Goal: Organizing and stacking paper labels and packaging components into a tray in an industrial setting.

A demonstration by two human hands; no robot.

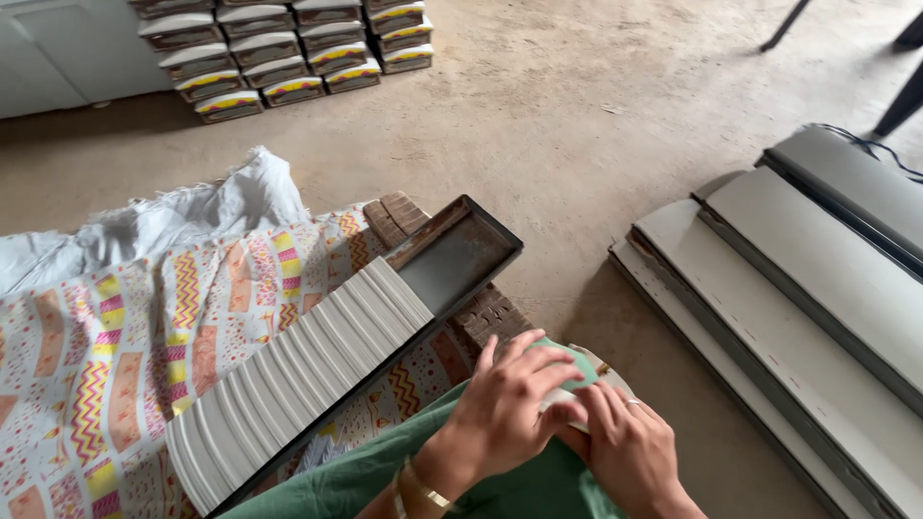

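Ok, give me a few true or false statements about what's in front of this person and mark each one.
1. Both hands, left hand and right hand, hold a small white flat packet. True.
2. The long dark metal tray is completely full of white flat pieces. False: its far end is bare.
3. Stacked flat boxes with coloured edges sit on the floor in the background. True.
4. The patterned cloth is plain blue. False: it is white with yellow, pink and orange zigzags.
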